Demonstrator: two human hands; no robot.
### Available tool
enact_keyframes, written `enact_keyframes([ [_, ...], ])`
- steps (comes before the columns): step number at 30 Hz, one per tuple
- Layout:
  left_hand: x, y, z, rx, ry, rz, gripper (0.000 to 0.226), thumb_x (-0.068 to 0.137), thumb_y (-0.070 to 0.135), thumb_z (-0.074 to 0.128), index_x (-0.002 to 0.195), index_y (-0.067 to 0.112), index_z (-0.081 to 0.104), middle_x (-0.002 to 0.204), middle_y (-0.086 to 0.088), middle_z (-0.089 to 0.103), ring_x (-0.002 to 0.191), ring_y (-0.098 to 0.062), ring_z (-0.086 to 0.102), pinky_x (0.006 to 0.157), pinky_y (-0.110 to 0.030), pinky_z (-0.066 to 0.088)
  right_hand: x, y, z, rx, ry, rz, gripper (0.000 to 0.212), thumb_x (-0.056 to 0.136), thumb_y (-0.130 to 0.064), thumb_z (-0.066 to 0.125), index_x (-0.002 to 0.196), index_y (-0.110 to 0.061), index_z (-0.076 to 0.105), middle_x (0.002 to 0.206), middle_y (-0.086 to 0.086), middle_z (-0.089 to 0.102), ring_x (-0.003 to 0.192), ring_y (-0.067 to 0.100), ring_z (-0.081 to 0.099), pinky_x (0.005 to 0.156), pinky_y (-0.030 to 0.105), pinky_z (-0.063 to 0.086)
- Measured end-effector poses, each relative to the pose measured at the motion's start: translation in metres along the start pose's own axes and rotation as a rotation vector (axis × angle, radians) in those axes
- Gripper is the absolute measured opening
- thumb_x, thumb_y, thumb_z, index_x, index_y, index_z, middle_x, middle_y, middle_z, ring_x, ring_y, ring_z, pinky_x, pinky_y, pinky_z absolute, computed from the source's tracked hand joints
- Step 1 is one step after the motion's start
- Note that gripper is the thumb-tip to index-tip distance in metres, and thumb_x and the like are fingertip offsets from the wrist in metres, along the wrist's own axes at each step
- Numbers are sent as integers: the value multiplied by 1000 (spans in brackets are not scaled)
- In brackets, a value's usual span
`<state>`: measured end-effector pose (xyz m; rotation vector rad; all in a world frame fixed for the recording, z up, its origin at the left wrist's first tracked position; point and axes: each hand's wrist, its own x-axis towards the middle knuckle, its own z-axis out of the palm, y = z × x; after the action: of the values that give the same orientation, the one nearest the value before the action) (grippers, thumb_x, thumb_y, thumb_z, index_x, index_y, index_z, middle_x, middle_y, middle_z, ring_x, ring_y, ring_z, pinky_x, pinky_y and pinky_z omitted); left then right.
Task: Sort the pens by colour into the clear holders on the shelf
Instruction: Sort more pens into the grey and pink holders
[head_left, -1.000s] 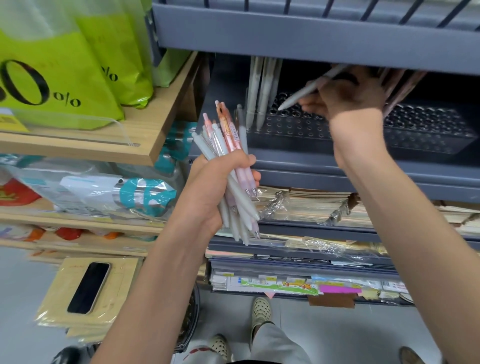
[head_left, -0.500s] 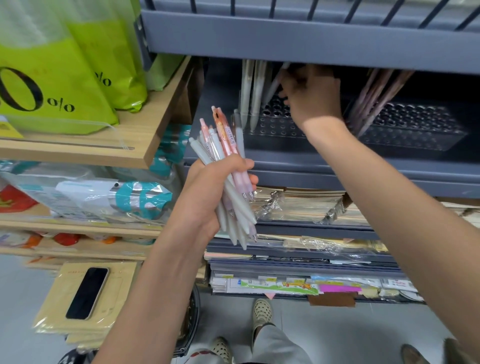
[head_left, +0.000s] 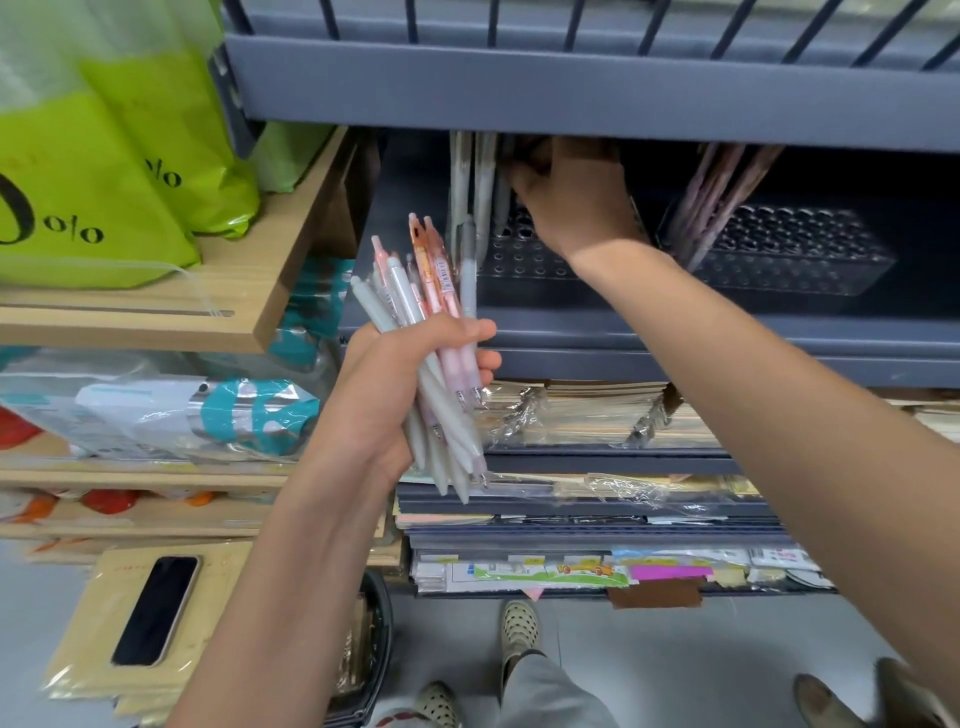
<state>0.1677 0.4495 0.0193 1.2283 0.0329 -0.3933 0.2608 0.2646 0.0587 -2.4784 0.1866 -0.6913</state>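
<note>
While left hand (head_left: 387, 400) grips pens (head_left: 415, 296), right hand (head_left: 576, 208), grasp unreadable, reaches under grey shelf (head_left: 571, 96).

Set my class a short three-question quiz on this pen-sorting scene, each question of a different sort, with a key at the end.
1. True or false: the left hand grips a bundle of pens.
2. Where is the right hand? A: at the left clear holder, beside the pale grey pens. B: hanging at the person's side. C: gripping the bundle too.
3. Short answer: what colour are the leaning pens in the right clear holder?

Key: 1 true; 2 A; 3 dusky pink.
</note>
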Motion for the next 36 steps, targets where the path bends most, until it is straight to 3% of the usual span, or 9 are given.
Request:
enact_keyframes([
  [6, 1, 1, 1, -23, 26, 13, 16, 84, -1, 63, 81, 4, 77, 89, -15, 78, 70, -21, 74, 60, -26, 58, -5, 3, -5, 142, 25, 124, 23, 89, -30, 61, 97, -10, 67, 98, 7, 70, 97, 27, 64, 89, 36, 50],
  [9, 2, 1, 2, -30, 39, 16, 12, 85, -3, 60, 90, 0, 70, 89, -15, 78, 70, -22, 75, 58, -26, 58, -16, 2, -16, 297, 47, 150, 17, 86, -35, 61, 78, -21, 66, 74, -4, 69, 68, 15, 63, 71, 38, 55],
  [12, 3, 1, 6, -25, 42, 17, 14, 85, -5, 57, 90, 1, 68, 86, -14, 78, 71, -23, 75, 58, -26, 58, -38, 0, -23, 425, -195, 109, 34, 81, -47, 66, 73, -14, 69, 63, -5, 69, 45, 0, 48, 48, 19, 38],
  [15, 5, -1, 10, -11, 41, 29, 16, 85, -7, 54, 91, 1, 67, 83, -13, 78, 69, -23, 75, 57, -26, 58, -49, 0, -27, 451, -375, 116, 38, 77, -52, 73, 79, -14, 73, 62, -9, 67, 45, -5, 46, 44, 7, 33],
  [19, 8, -4, 17, -62, 70, 30, 15, 85, -8, 54, 89, 1, 66, 80, -14, 77, 71, -25, 76, 57, -28, 58, -51, 2, -27, 576, -413, 135, 26, 79, -38, 76, 76, -12, 72, 63, -7, 66, 48, -2, 47, 43, 10, 34],
  [22, 10, -5, 21, -89, 148, 31, 12, 85, -4, 59, 84, 3, 68, 77, -12, 77, 74, -25, 77, 58, -29, 60, -56, 3, -26, 730, -375, 150, 17, 80, -32, 72, 73, -17, 71, 65, -2, 65, 50, 8, 46, 43, 22, 33],
  [25, 13, -4, 22, -99, 213, 12, 31, 83, 0, 62, 57, 11, 75, 70, -7, 76, 71, -22, 76, 60, -30, 61, -62, 6, -27, 810, -318, 133, 16, 83, -27, 67, 68, -22, 66, 64, 0, 64, 53, 14, 50, 45, 25, 38],
  [30, 18, 1, 17, -153, 242, -18, 11, 83, 1, 63, 74, 0, 71, 65, -8, 73, 65, -18, 74, 57, -23, 57, -61, 8, -36, 1084, 7, 258, 17, 103, -17, 38, 92, -7, 47, 78, 33, 62, 45, 25, 55, 42, 27, 40],
  [36, 15, 0, 11, -38, 155, -23, 13, 65, 12, 67, 58, 16, 77, 60, -4, 67, 55, -13, 65, 55, -23, 54, -43, 8, -44, 1056, 191, 304, 43, 104, -4, 25, 72, -6, 54, 71, 14, 67, 43, 21, 59, 43, 29, 51],
])
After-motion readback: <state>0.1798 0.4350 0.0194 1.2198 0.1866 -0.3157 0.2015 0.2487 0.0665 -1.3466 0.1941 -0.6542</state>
